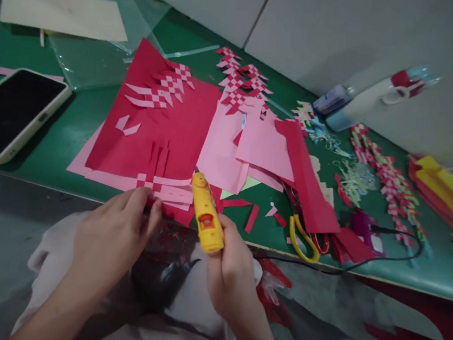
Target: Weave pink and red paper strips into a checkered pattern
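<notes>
My left hand [115, 228] is closed at the bench's front edge, its fingertips pinching the lower end of a half-woven piece of red and pink paper strips [148, 182]. Loose strip ends stand up from this weave over a large red paper sheet [164, 141]. In my right hand [233, 272] is a yellow glue gun [207, 217], its dark tip pointing away from me at the sheet's lower right corner. Finished checkered paper fish [171, 84] lie on the sheet's upper part. Small folded pink pieces [127, 126] rest below them.
A phone [12, 113] lies left. Rightward are pink paper [265, 147], a folded red strip [310, 185], yellow-handled scissors [302, 241] and a purple device with a black cable [366, 232]. Strings of paper fish [389, 177] and a bottle [365, 104] are near the wall.
</notes>
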`<state>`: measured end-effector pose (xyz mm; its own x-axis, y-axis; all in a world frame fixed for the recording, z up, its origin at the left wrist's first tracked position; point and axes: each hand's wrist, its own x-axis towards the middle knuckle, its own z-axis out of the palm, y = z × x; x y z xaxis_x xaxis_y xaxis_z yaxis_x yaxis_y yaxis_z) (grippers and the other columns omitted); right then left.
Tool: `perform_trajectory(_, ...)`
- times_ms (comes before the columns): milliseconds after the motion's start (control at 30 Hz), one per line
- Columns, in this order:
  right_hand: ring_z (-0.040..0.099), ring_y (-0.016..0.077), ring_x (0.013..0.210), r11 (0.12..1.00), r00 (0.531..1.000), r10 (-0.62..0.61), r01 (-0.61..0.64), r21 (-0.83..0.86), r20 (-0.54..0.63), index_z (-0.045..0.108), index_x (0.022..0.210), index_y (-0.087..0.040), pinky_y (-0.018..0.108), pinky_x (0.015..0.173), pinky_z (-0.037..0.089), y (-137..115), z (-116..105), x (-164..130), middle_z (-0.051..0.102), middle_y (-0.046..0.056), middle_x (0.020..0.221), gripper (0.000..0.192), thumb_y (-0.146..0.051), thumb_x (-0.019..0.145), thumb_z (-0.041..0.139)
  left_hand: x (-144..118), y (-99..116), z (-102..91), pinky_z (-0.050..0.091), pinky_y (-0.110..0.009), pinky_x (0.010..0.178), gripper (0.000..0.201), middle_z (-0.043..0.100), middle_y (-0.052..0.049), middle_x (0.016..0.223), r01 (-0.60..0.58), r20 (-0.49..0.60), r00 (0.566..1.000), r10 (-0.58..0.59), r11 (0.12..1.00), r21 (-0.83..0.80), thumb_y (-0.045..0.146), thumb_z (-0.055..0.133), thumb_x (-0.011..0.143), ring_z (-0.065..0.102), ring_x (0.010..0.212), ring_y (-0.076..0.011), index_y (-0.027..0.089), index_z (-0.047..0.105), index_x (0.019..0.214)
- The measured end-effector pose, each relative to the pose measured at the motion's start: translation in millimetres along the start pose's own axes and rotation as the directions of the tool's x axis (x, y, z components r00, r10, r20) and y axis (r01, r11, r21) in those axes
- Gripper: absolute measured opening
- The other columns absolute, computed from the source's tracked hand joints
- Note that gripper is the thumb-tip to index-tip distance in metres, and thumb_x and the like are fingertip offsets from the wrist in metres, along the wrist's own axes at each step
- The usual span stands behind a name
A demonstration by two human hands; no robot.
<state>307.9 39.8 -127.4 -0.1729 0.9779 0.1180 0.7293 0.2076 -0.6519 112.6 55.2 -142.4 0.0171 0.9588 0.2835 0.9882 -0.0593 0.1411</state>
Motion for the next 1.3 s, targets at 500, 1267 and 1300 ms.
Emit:
perform_trajectory(500, 0.058, 0.0246, 0.092, 0.937, 0.973, -0.229, 0.216, -0.274, -0.017, 0.040, 0.132, -0.009, 0.038, 0.083, 0.048, 9, 26, 15, 0.062, 0.017, 0.112, 0.039, -0.022, 0.095, 0.036, -1, -6, -5.9, 0.034, -0.030, 0.052, 0.048, 0.067, -0.010, 0.078, -0.039, 0.083, 0.996, 0.040, 0.999, -0.008, 0.058, 0.039, 0.090, 0.064, 0.067, -0.0242, 0.016, 0.056, 0.106)
perform_trajectory(1267, 0.056, 0.0244, 0.081, 0.869, 0.922, -0.354, 0.387, -0.308, 0.159, 0.038, 0.139, -0.005, 0.039, 0.075, 0.047, 20, 18, 24, 0.066, 0.014, 0.095, 0.049, -0.033, 0.099, 0.032, 2, -12, -4.4, 0.040, -0.033, 0.052, 0.050, 0.069, -0.009, 0.079, -0.086, 0.079, 0.993, 0.086, 0.996, -0.008, 0.061, 0.040, 0.088, 0.066, 0.067, -0.0253, 0.018, 0.057, 0.106)
perform_trajectory(1300, 0.056, 0.0242, 0.081, 0.867, 0.919, -0.358, 0.392, -0.307, 0.163, 0.037, 0.140, -0.006, 0.039, 0.076, 0.047, 21, 18, 24, 0.066, 0.014, 0.095, 0.049, -0.033, 0.099, 0.032, 1, -13, -2.8, 0.040, -0.033, 0.052, 0.048, 0.069, -0.010, 0.080, -0.091, 0.050, 0.995, 0.091, 0.996, -0.009, 0.061, 0.043, 0.087, 0.066, 0.065, -0.0249, 0.018, 0.057, 0.105)
